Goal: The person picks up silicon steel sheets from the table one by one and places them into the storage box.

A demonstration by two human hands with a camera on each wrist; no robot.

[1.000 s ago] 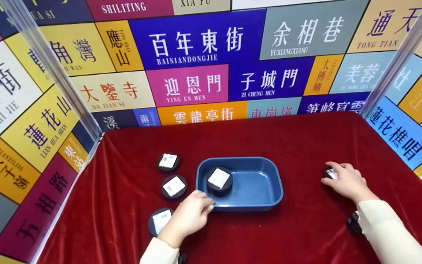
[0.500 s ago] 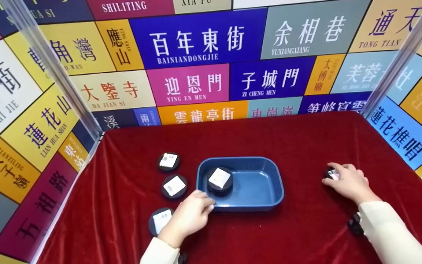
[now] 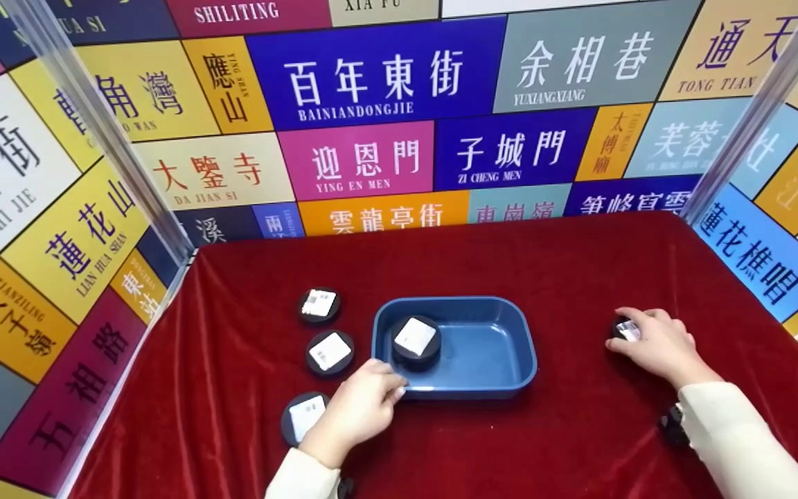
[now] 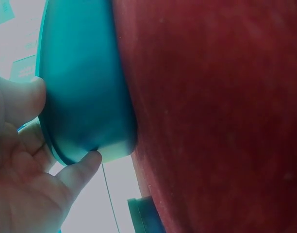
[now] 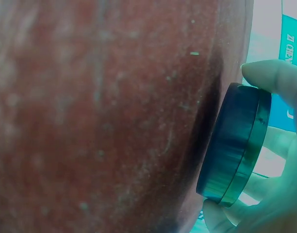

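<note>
My left hand grips the near left corner of a blue rectangular tub. In the left wrist view its thumb and a fingertip touch the tub's rim and outer wall. Inside the tub's left end lies a round black case with a white label. Far to the right, my right hand holds another round black case by its edge. The right wrist view shows that case's lidded side between thumb and fingers, just over the red cloth; whether it touches the cloth I cannot tell.
Left of the tub, several labelled round black cases stand in a column: a far one, a middle one and a near one partly behind my left wrist. Red cloth covers the table. Sign-covered walls enclose its back and sides.
</note>
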